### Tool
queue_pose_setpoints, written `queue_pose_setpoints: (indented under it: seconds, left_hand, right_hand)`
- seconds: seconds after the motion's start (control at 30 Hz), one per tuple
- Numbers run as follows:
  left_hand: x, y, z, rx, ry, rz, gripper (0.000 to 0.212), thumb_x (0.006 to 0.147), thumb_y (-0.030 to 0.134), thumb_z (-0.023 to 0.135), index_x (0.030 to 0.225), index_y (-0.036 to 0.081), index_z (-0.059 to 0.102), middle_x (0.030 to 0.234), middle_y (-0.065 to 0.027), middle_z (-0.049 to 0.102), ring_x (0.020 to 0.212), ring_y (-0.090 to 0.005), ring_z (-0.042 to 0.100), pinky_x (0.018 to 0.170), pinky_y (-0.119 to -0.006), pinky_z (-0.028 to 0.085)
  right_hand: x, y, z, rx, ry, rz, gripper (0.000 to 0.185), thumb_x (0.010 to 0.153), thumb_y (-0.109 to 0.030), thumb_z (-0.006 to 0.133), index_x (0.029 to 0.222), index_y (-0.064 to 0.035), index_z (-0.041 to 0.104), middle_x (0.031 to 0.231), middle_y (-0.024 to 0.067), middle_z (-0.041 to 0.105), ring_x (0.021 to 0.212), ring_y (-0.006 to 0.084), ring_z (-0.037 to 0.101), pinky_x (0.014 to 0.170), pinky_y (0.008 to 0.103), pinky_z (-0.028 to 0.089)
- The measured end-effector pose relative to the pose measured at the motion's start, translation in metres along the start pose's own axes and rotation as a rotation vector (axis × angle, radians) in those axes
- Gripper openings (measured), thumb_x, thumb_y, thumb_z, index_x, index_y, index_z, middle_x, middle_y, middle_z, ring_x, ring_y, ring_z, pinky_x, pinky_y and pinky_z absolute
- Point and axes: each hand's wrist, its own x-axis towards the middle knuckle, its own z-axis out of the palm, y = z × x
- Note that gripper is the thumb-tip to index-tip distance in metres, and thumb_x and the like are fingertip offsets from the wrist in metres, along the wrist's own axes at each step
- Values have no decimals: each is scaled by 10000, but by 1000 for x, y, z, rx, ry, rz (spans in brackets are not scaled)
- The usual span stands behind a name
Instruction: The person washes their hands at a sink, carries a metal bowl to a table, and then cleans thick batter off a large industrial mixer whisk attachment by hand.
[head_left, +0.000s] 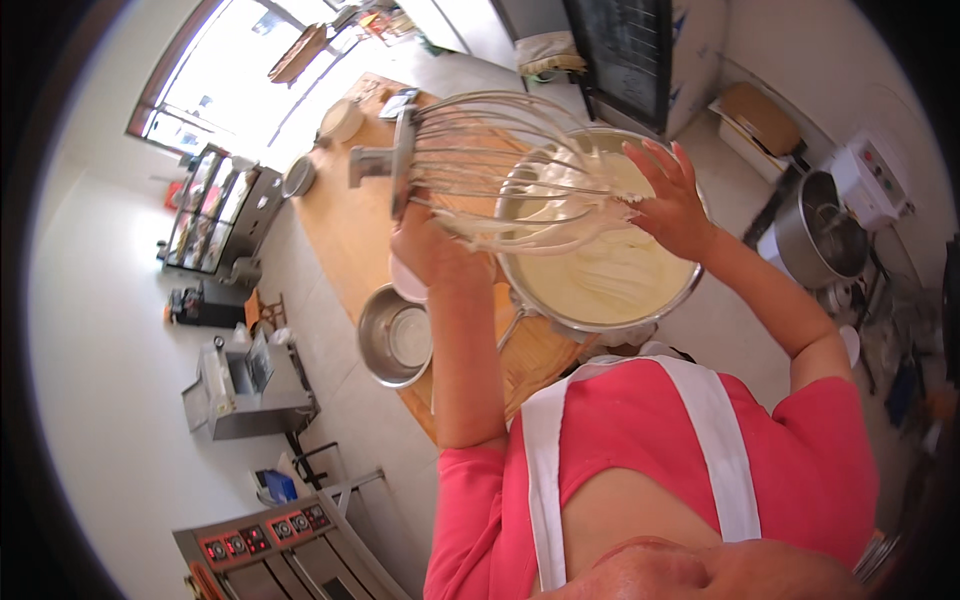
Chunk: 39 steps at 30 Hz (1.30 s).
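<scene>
My left hand (439, 244) grips a large wire whisk attachment (495, 176) by its metal hub end, holding it sideways. Pale, creamy batter (581, 176) clings to the whisk's rounded end and wires. At that end is my right hand (671, 214), fingers spread, with batter at the fingertips touching the whisk. Beneath both is a big metal mixing bowl (600, 328) with smooth pale yellow batter (600, 281) inside. The whisk's tip is over the bowl, while its hub is over the wooden table.
The wooden table (337, 247) bears a smaller metal bowl (367, 337) and a pink container (405, 279), partly behind my left arm. Farther along are a round tub (341, 120) and a metal bowl (298, 176). A stand mixer (825, 217) is at right, an oven (292, 551) at lower left.
</scene>
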Motion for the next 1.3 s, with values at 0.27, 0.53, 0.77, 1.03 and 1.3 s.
queue_pose_setpoints:
  seconds: [0.27, 0.53, 0.77, 1.03, 1.3]
  left_hand:
    - [7, -18, -4, 134, 18, 20, 180, 703, -39, 413, 846, -35, 523, 853, -106, 533, 744, -201, 543, 641, -311, 472]
    - [21, -30, -17, 113, -33, 57, 222, 680, -78, 377, 835, -44, 534, 831, -100, 535, 751, -176, 528, 682, -285, 442]
    - [27, -42, -18, 183, -30, 118, 169, 653, -74, 459, 807, -58, 526, 801, -85, 530, 727, -141, 506, 669, -240, 414]
    - [10, -57, 10, 213, -108, 223, 130, 635, -80, 484, 764, -72, 499, 772, -92, 530, 694, -138, 511, 636, -233, 420]
    - [-11, -44, 26, 1024, -59, 483, 378, 619, -44, 564, 921, -105, 344, 950, -167, 456, 829, -159, 491, 679, -259, 411]
  right_hand:
    - [-18, 75, -3, -296, -884, 101, 207, 749, -224, 473, 875, -139, 613, 1302, 69, 181, 1222, 234, 44, 960, 466, 58]
    - [-25, 78, -24, 51, -459, 179, 88, 643, -104, 544, 681, -53, 605, 1116, 105, 411, 1068, 244, 327, 911, 390, 226]
    - [-32, 66, -37, 65, -333, 165, 397, 564, -68, 603, 947, -31, 507, 1068, 127, 414, 1023, 270, 357, 890, 361, 266]
    - [67, -42, -1, 268, 181, 142, 515, 501, -49, 611, 976, 19, 423, 1111, 153, 329, 1040, 312, 304, 898, 396, 229]
    - [95, -22, 8, 439, 311, 156, 426, 479, 59, 551, 891, 6, 459, 979, 128, 431, 962, 261, 401, 828, 316, 323]
